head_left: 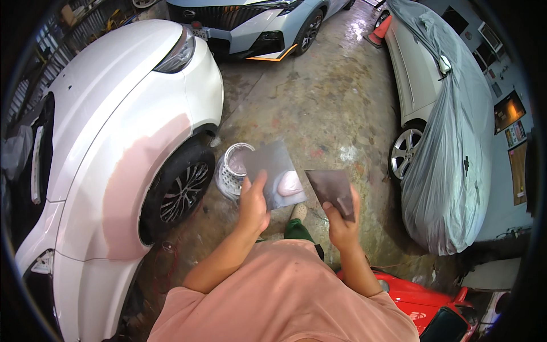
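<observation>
My left hand (254,200) grips a flat grey mixing board (266,165) by its near left edge. A mound of pale pink body filler (290,183) sits on the board's right part. In my right hand (343,219) is a dark, flat filler spreader (332,189), thumb on its face and fingers behind it. The spreader is held just right of the board, apart from it. Left of the board, an open white tub (233,166) with pinkish stuff inside rests on a perforated white stand or basket (225,185), partly hidden by the board.
A white car (108,102) stands close on my left, with a pink filled patch (128,199) around its front wheel (181,191). A grey-blue car (259,28) is ahead. On the right is a car under a silver cover (450,171); a traffic cone (378,32) stands beyond. A red car (413,296) is lower right.
</observation>
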A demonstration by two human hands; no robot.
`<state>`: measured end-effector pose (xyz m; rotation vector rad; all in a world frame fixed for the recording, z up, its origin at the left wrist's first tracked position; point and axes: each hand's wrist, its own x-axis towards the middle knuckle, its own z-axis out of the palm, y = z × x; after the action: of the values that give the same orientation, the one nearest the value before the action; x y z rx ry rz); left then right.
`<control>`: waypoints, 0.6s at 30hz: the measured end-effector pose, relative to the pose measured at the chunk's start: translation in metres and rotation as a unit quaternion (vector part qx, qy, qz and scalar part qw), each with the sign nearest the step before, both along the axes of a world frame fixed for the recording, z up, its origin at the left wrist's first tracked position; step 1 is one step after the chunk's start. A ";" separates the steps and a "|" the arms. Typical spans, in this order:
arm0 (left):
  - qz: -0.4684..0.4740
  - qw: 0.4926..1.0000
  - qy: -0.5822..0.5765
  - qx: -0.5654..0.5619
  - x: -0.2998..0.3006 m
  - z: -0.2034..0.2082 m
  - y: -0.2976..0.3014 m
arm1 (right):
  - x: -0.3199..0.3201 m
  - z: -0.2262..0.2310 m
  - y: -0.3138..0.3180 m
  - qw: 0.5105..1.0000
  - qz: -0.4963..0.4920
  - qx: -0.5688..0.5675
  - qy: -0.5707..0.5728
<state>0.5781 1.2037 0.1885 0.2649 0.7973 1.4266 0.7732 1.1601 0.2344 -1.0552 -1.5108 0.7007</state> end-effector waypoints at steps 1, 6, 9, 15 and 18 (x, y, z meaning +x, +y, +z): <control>0.005 1.000 0.016 0.002 0.003 0.001 0.001 | -0.007 0.006 0.000 0.990 0.001 0.096 -0.099; 0.026 0.998 0.050 0.035 0.017 0.011 0.002 | -0.012 -0.011 0.001 0.978 0.100 0.118 -0.138; 0.032 0.996 0.070 0.045 0.017 0.010 -0.002 | -0.012 -0.019 0.001 0.977 0.093 0.100 -0.166; 0.072 0.993 0.084 0.035 0.007 0.018 -0.004 | 0.002 -0.047 0.004 0.976 0.087 0.023 -0.198; 0.091 0.990 0.063 0.086 -0.003 0.053 0.002 | 0.014 -0.076 0.002 0.969 0.114 -0.106 -0.193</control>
<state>0.5753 1.2060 0.2412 0.4263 0.8170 1.6659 0.7872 1.1618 0.1582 -1.2430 -1.9489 0.8674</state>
